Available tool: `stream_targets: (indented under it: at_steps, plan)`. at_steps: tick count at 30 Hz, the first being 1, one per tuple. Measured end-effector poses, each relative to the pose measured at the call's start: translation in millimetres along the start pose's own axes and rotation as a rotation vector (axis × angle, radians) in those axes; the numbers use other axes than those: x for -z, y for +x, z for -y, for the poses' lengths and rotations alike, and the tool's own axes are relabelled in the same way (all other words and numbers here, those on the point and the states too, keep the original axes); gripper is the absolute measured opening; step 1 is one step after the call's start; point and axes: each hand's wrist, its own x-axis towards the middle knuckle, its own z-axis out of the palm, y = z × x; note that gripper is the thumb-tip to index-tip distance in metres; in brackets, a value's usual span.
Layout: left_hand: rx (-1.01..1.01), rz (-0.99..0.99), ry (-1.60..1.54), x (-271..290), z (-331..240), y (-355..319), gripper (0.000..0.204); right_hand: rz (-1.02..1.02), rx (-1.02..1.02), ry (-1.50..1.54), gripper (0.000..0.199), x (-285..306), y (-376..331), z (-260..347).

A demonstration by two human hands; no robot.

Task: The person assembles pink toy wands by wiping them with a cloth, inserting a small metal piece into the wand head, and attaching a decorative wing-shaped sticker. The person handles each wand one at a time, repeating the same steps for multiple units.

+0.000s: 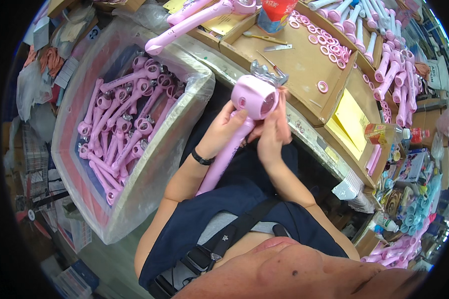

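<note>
A pink toy wand [224, 162] with a round head and a silver crown [269, 74] is held tilted in front of my body, its crown end pointing away from me. My left hand [222, 132] wraps around the neck just under the head, thumb on top. On the other side, my right hand [273, 134] presses against the head beside a round dark window, its fingers partly hidden behind the toy. The wand's handle runs down past my left wrist toward my lap.
At left stands a plastic-lined bin [117, 214] with several similar wands. Ahead, a cardboard tray [299, 84] holds pink rings [329, 47], a brush [264, 38] and a small blade. Another wand [189, 26] lies at the bench's far left. Bottles [384, 133] and wand parts crowd the right.
</note>
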Motion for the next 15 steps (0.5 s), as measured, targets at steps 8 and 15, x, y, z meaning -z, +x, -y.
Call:
stream_targets:
  at_steps: [8,15]
  plan:
    - [-0.313,-0.237,0.777,-13,18,-4,0.057,-0.047,0.447,-0.888,0.045,2,43,-1]
    - [-0.055,-0.112,0.356,-20,-3,-13,0.059,-0.059,0.168,0.331,0.047,2,59,9]
